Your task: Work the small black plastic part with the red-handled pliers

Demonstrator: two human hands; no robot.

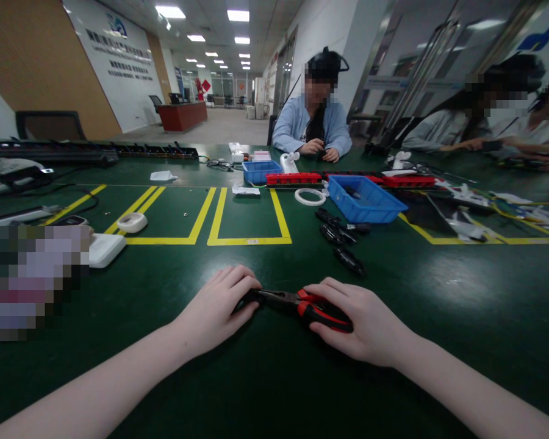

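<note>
My right hand [354, 317] is closed around the red and black handles of a pair of needle-nose pliers [302, 302]. The jaws point left, and their tip meets a small black part [249, 297] pinched in my left hand [226, 302]. Most of that part is hidden by my fingers, so its kind does not show. Both hands are low over the green table [274, 378]. Beyond the pliers, several black plastic pieces [336, 231] lie in a loose group, with one longer black piece [349, 261] nearest my right hand.
Behind the black pieces stands a blue bin [366, 198], beside a white tape ring [310, 196] and red strips [295, 178]. A smaller blue bin [261, 171] is farther back. Left are a white box [106, 250] and a tape roll [132, 222]. A person [313, 122] sits opposite; others sit right.
</note>
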